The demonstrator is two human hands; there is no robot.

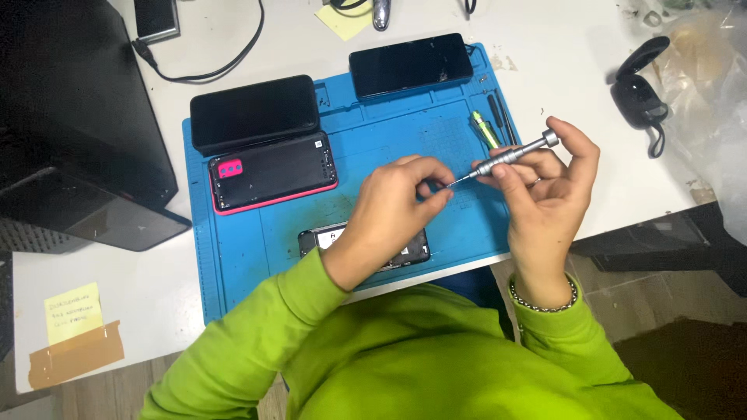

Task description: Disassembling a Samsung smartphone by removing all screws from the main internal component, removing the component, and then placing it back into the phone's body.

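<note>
My right hand (545, 194) holds a grey metal precision screwdriver (513, 154) raised above the blue work mat (257, 241), its tip pointing left. My left hand (393, 214) pinches at that tip with thumb and fingers; whether it holds a small part I cannot tell. Under my left wrist lies an opened phone body (323, 236), mostly hidden by the hand. A phone in a pink frame (272, 171) lies back side up on the mat's left. Two black phones rest face up, one at the mat's upper left (254, 113) and one at its top edge (410, 64).
A green-handled tool (484, 128) and dark thin tools (498, 113) lie on the mat's right side. A black box (70, 117) stands at left, with a black cable (210, 70) behind it. A black earbud case (642, 93) sits at right. Yellow notes (71, 311) are stuck to the white table.
</note>
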